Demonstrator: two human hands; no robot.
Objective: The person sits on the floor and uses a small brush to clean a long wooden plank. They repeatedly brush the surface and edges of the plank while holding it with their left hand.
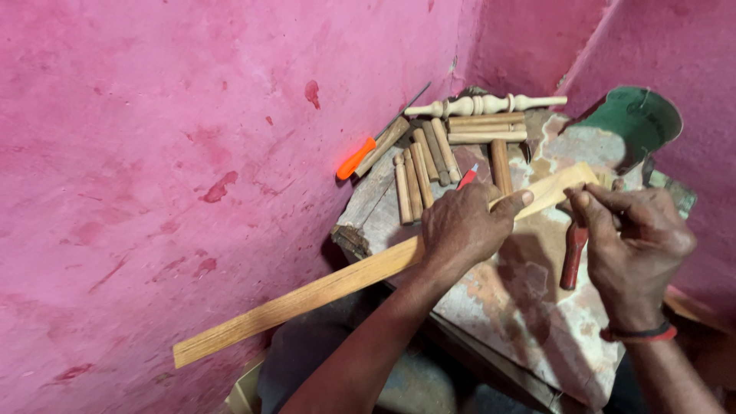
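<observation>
Pink walls surround the worn work block (529, 307), where the left hand (464, 226) clamps a long wooden slat (307, 295) lying diagonally, its far end beside the right hand (632, 241), closed around a red-handled tool (572, 257).

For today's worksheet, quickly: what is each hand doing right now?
Left hand: closed on the long wooden slat, pressing it to the worn block.
Right hand: closed around a red-handled tool at the slat's end.
</observation>
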